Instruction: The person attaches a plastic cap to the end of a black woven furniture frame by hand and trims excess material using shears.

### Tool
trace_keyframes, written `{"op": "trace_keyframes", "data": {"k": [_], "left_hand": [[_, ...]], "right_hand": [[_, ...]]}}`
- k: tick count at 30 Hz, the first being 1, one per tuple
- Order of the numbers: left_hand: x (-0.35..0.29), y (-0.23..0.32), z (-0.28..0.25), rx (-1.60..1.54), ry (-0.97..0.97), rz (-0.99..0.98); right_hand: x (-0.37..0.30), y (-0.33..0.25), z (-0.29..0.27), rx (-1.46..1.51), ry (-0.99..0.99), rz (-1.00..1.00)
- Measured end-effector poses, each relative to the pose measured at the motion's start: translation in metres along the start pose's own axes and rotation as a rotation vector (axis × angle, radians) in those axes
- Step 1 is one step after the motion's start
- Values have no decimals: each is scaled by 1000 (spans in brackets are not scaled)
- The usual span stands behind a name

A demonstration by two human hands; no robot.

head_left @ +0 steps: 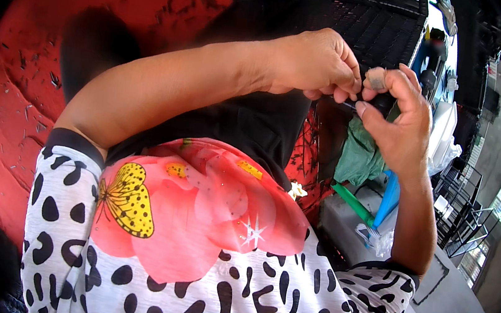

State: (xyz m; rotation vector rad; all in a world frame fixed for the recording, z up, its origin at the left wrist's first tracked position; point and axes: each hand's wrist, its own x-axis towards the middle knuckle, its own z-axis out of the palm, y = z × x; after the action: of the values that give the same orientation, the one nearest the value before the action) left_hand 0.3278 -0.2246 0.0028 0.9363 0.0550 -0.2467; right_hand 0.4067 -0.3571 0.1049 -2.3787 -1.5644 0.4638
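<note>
My left hand (321,65) is closed, its thumb and fingers pinched together in front of my lap. Just to its right, my right hand (402,106) curls with thumb and index finger brought close together, and a beige wrap covers one fingertip. The fingertips of both hands nearly meet over a small dark thing, with a thin piece showing at the left fingertips; its kind is too small to tell. Directly beyond the hands is a black woven panel (376,25) with a strip weave.
A red sheet (27,91) strewn with dark scraps covers the floor at left. Right of my lap are a green cloth or bag (358,152), a green tube (354,203) and a blue strip (387,201). Black metal frames (462,214) stand farther right.
</note>
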Motion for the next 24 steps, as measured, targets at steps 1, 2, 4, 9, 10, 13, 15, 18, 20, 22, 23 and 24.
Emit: {"op": "trace_keyframes", "data": {"k": [1,2,4,9,10,13,15,18,20,22,23,24], "left_hand": [[2,-1,2,27,-1,8],[2,-3,4,41,-9,2],[6,-9,8,38,-8,25],[12,-18,22,80,98,86],[11,-17,24,105,147,94],[10,-17,23,68,174,95],[11,-17,19,7,153,92],[11,-21,16,-46,129,134],[10,-26,16,-82,127,185],[10,-30,12,-135,110,190],[11,-31,11,-185,92,194],[11,-33,10,-188,92,195]], "right_hand": [[0,-1,-1,42,-14,93],[-1,5,0,96,-10,114],[1,3,-3,146,-57,181],[2,18,-8,210,-192,248],[4,19,-10,205,-219,266],[1,21,-7,332,-141,272],[2,19,-9,338,-133,274],[3,19,-11,379,-149,288],[2,21,-9,388,-113,229],[2,22,-9,394,-121,239],[2,22,-9,402,-126,248],[3,22,-9,400,-128,249]]}}
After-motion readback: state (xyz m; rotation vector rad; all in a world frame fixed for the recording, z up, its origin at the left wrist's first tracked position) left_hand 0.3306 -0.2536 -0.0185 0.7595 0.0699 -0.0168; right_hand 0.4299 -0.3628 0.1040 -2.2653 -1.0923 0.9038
